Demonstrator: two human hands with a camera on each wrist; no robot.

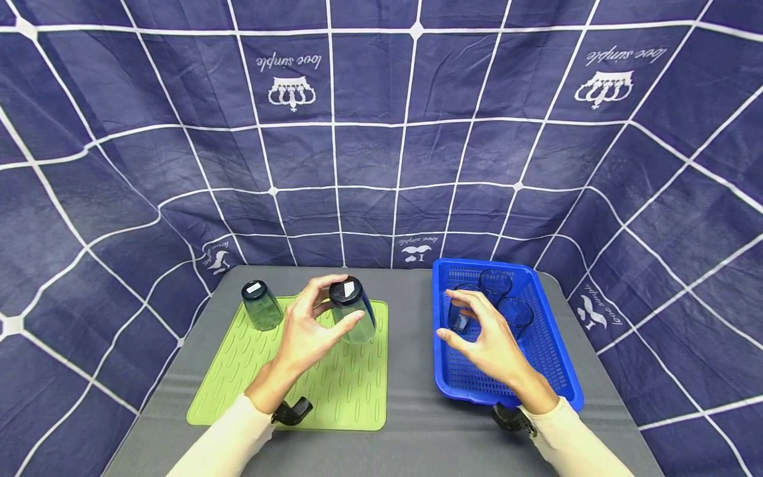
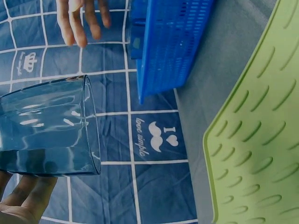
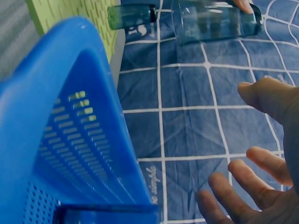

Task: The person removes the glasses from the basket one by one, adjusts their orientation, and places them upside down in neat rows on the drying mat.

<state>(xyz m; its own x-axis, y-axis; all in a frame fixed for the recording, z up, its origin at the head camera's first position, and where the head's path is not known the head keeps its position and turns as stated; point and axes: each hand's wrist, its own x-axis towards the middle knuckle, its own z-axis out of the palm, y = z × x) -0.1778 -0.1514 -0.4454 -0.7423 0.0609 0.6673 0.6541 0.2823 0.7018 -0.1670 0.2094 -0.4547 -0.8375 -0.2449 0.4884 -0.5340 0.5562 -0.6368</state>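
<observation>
My left hand [image 1: 301, 334] grips a bluish clear drinking glass [image 1: 354, 318], base up, above the green mat [image 1: 286, 397]. In the left wrist view the held glass [image 2: 46, 126] lies sideways across the picture, with fingers [image 2: 35, 196] against its lower side. A second drinking glass [image 1: 263, 310] stands upside down on the mat's far left corner. Over the blue basket [image 1: 439, 371] is my right hand [image 1: 491, 341], thumb and fingers apart with nothing between them. Inside the basket are several glasses [image 1: 517, 317], partly hidden behind that hand.
A grey tabletop [image 1: 411, 371] runs between mat and basket. Dark blue cloth [image 1: 375, 152] with white grid lines hangs behind and at both sides. The basket's raised wall [image 3: 70, 93] looms close in the right wrist view.
</observation>
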